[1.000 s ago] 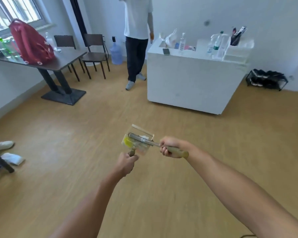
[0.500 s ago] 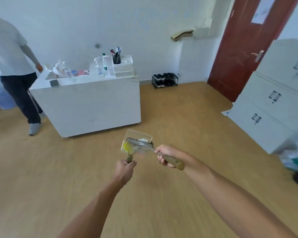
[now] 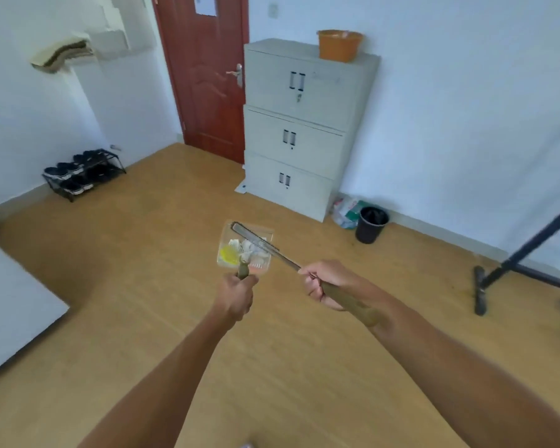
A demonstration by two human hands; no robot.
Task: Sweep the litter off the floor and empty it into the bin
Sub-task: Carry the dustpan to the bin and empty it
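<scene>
My left hand (image 3: pixel 236 294) grips the short handle of a small clear dustpan (image 3: pixel 265 232), held level at mid-frame above the floor. Litter (image 3: pixel 240 248) lies in it: white scraps and a yellow piece. My right hand (image 3: pixel 325 281) grips the olive handle of a hand brush (image 3: pixel 259 242), whose head rests across the dustpan over the litter. A black bin (image 3: pixel 371 224) with a dark liner stands on the floor by the wall, ahead and to the right of the dustpan.
A grey three-tier cabinet (image 3: pixel 299 130) with an orange bucket (image 3: pixel 339 45) on top stands left of the bin, beside a red door (image 3: pixel 207 69). Bags (image 3: pixel 346 210) lie between cabinet and bin. A shoe rack (image 3: pixel 83 173) is far left, a black stand (image 3: pixel 514 270) right, a white counter (image 3: pixel 10 305) at left.
The view has swung right, from the white counter and the standing person to the door, cabinet and bin. Both hands keep the brush and dustpan together in front of me.
</scene>
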